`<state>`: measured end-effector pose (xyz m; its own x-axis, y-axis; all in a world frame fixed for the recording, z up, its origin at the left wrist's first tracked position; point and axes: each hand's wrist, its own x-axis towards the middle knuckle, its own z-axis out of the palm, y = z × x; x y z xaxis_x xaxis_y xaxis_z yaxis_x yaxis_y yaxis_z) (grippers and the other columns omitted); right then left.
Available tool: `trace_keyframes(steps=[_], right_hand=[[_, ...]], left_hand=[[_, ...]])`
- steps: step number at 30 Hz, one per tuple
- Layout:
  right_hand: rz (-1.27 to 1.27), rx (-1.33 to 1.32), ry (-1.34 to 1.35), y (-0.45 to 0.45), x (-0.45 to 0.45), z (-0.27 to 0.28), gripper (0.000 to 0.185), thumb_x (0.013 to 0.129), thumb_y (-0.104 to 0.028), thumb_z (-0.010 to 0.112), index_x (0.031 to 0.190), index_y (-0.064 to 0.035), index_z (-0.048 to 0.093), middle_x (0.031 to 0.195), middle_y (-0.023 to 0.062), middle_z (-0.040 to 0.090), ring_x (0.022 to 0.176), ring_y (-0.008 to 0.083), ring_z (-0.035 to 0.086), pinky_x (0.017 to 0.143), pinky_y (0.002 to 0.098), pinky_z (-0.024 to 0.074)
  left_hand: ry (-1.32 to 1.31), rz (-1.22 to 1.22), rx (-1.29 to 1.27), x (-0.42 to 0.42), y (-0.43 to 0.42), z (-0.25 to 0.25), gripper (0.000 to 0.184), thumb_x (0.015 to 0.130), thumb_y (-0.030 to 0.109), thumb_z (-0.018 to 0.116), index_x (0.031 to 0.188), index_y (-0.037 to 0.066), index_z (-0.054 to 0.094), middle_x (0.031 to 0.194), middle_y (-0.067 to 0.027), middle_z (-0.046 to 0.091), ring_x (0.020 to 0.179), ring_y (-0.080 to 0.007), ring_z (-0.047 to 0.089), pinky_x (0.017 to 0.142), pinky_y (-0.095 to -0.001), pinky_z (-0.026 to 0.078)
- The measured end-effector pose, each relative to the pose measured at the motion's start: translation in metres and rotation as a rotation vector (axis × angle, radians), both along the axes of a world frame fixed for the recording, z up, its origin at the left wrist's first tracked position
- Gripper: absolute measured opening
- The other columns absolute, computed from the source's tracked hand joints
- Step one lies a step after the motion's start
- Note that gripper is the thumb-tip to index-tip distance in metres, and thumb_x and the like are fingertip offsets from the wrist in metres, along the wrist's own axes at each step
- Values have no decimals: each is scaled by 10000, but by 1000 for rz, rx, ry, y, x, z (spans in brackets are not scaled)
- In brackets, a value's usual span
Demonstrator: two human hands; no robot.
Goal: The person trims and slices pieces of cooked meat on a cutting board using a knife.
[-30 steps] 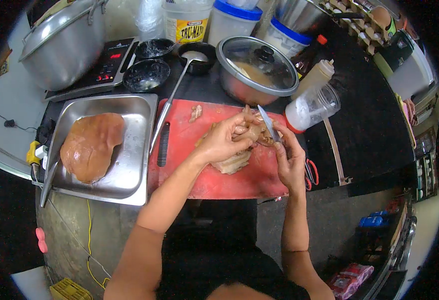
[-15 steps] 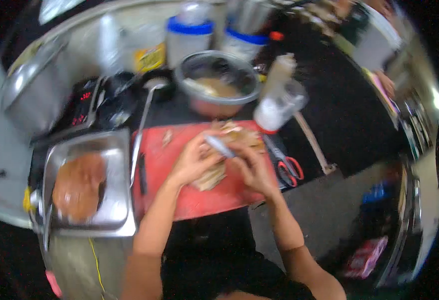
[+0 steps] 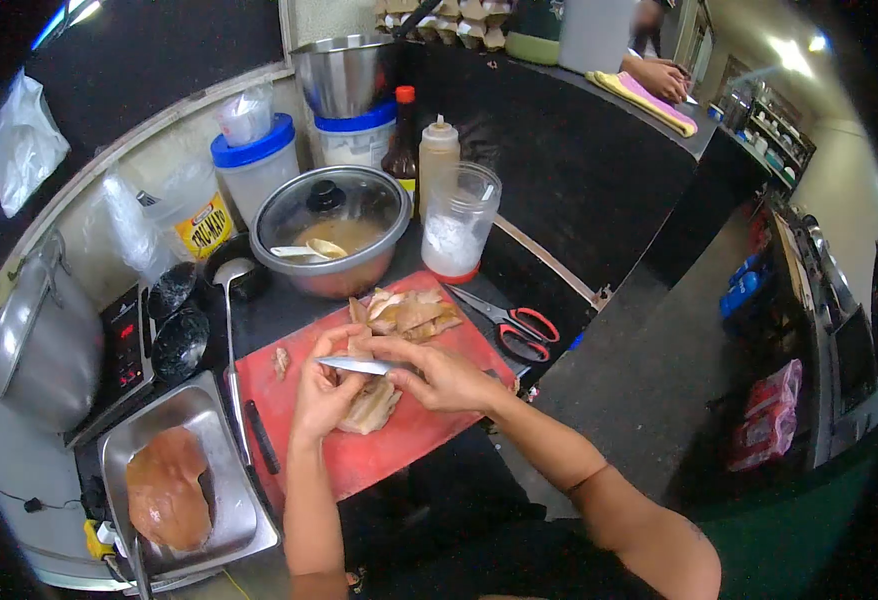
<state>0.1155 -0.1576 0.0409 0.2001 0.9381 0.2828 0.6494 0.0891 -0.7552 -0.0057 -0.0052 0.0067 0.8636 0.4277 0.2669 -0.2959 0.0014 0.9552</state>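
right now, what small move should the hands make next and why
Probably turn the knife tip away from the left hand: the right hand grips it over the cutting board, its blade close to those fingers.

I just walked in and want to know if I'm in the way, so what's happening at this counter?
Someone is working with a knife over a red cutting board. Their right hand holds it, the blade close to the left hand, whose exact grip is hard to make out. A pale chunk of meat lies beneath the hands, and cut pieces sit toward the board's far side. A larger slab rests in the metal tray to the left.
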Motion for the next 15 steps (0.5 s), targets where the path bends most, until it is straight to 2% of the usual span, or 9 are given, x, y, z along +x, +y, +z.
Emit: trace_keyframes(steps=[6,8,11,12,15], right_hand=[[-40,-69,-7,2,0,4,429,877,-32,507,1295,-128,517,1244,149,575,1148,322,557,951,397,430],[-87,-36,-18,2,1,-2,426,868,-17,515,1282,-114,529,1235,144,583,1140,312,565,940,393,440],[-140,28,27,-1,0,3,416,860,3,519,1265,-89,544,1221,138,597,1133,287,575,929,383,449],[-156,54,53,-2,-1,6,413,858,10,519,1259,-80,549,1216,136,601,1131,278,578,927,379,451],[-151,264,67,-1,-5,-1,382,891,-44,504,1266,-114,527,1029,138,651,912,301,649,826,385,488]], left_hand=[[-30,19,-74,2,-8,2,446,806,-111,553,1225,23,479,1003,-56,631,841,-100,632,744,-237,527],[-63,27,-66,2,-7,2,440,807,-116,537,1222,16,472,1017,-64,628,850,-117,638,767,-261,538],[-41,-47,-101,0,2,-4,470,813,-79,588,1246,31,442,1055,-82,630,895,-148,647,785,-270,539],[-15,-21,-105,-1,1,-3,464,809,-88,571,1240,24,442,1021,-89,639,869,-150,648,775,-272,538],[26,36,-107,-2,-2,3,454,809,-85,554,1233,18,430,914,-109,666,808,-164,658,741,-278,542]])
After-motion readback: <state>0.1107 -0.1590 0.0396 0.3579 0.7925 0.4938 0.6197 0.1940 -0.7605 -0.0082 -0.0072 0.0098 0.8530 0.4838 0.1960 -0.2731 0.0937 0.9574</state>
